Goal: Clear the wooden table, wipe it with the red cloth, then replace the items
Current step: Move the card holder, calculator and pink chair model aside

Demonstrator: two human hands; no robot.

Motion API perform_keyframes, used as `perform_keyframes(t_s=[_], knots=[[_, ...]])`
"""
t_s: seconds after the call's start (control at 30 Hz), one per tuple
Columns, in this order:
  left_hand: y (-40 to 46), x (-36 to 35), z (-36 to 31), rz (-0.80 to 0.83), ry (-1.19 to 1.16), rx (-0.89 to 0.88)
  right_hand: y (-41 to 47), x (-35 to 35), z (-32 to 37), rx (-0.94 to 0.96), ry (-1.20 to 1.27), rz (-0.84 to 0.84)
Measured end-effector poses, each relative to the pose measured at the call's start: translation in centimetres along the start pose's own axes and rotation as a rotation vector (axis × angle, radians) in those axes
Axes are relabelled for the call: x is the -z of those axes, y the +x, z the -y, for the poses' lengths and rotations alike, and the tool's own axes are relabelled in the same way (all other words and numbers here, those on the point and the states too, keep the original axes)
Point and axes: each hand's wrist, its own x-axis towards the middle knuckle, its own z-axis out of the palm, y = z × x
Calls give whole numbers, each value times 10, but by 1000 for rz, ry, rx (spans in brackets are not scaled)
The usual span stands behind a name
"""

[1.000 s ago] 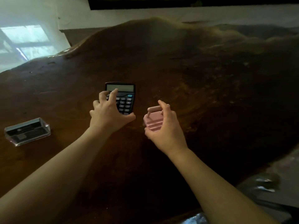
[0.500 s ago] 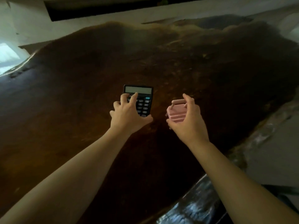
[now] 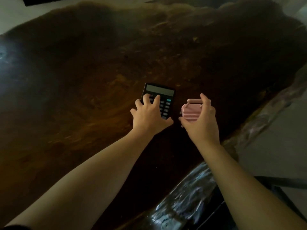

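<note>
The black calculator (image 3: 159, 100) lies flat on the dark wooden table (image 3: 83, 80), under the fingers of the left hand (image 3: 149, 115). That hand is spread over the lower part of the keypad, fingertips (image 3: 146, 97) resting on the keys and the thumb curled round the near right corner; whether it truly grips the calculator or only rests on it cannot be told. The grey display sits beyond the fingertips, uncovered, and a teal key shows just to the right of them.

Just beside the calculator, to the left hand's right, a small pink ribbed box with a bar handle (image 3: 191, 112) is held in the right hand (image 3: 201, 123). That hand is closed around it, the forefinger hooked over the far end of the handle and the thumb against the near side. The box looks raised a little off the table, though the dim light leaves that uncertain.

Both bare forearms reach forward from the near edge. Below the right forearm, the table's irregular edge (image 3: 191, 188) catches pale, glossy reflections, and grey floor (image 3: 274, 146) lies beyond it to the right.
</note>
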Motion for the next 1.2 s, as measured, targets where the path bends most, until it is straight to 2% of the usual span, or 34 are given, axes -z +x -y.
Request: perform_keyframes(t_s=[0.4,0.57,0.77,0.83,0.93,1.1,1.2], knots=[[-13,-33,-1,-46,60,-30,-4,-9,-13,10,-33,33],[-16,-29,9,19,3,-26,-12,0,-3,-11,-88,48],[-44,5,64,-57,-89,16,-52,-4,41,162,-243,-62],[-60,21,89,-71,-96,63,-70,-14,65,236,-259,-13],[-87,46,133,-112,-76,120,-95,-38,103,284,-207,172],[-139,81,224,-168,-52,306,-139,-87,166,393,-166,436],[-170,95,270,-205,-24,406,-158,-108,193,446,-170,529]])
